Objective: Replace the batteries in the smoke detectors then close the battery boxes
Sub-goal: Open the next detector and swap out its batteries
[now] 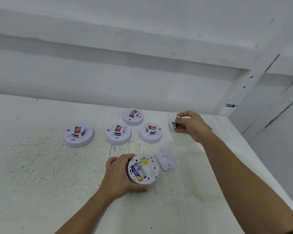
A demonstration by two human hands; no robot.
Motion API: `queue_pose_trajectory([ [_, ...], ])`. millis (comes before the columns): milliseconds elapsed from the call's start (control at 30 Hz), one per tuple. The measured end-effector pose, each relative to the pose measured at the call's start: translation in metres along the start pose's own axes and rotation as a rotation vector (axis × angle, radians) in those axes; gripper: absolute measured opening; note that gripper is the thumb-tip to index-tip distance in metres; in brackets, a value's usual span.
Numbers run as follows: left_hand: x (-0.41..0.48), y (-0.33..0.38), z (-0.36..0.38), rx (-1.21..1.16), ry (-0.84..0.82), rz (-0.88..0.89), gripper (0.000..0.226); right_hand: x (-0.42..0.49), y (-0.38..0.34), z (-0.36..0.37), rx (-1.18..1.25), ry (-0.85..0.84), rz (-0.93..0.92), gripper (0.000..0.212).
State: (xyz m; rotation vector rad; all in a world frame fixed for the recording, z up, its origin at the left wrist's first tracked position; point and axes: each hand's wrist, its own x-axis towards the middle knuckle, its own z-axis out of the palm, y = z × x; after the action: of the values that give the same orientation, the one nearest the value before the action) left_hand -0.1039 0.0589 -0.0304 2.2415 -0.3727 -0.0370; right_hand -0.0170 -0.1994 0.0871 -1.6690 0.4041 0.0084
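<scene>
- White plastic smoke detector lies upturned on the surface, its edge gripped by the left hand.
- One blue-and-yellow battery sits in the open box; the neighbouring slot looks bare.
- The right hand pinches a small item, probably a battery, well to the right.
- The cover lies just beside the detector; four more detectors apparently await their turn.

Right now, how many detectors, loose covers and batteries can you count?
Face-up detectors: 4
Open detector, held by left hand: 1
Loose cover: 1
Battery in open detector: 1
Small item pinched by right hand, likely battery: 1
Total: 8
</scene>
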Motion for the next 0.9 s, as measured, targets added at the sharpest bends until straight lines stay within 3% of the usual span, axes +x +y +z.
queue_pose_trajectory([
  [167, 0.0, 0.0, 0.0, -0.016, 0.002, 0.002, 0.089, 0.038, 0.01, -0.012, -0.493, 0.064, 0.056, 0.023],
  [433, 0.002, -0.002, 0.001, -0.016, -0.008, -0.012, 0.095, 0.053, 0.025, 0.004, -0.95, 0.032, 0.146, 0.033],
  [667, 0.003, -0.004, 0.001, -0.01, -0.016, -0.041, 0.097, 0.061, 0.03, 0.006, -0.938, 0.027, 0.203, 0.029],
  [900, 0.002, 0.001, -0.001, -0.014, -0.018, -0.024, 0.087, 0.074, 0.031, -0.003, -0.652, 0.015, 0.259, 0.023],
])
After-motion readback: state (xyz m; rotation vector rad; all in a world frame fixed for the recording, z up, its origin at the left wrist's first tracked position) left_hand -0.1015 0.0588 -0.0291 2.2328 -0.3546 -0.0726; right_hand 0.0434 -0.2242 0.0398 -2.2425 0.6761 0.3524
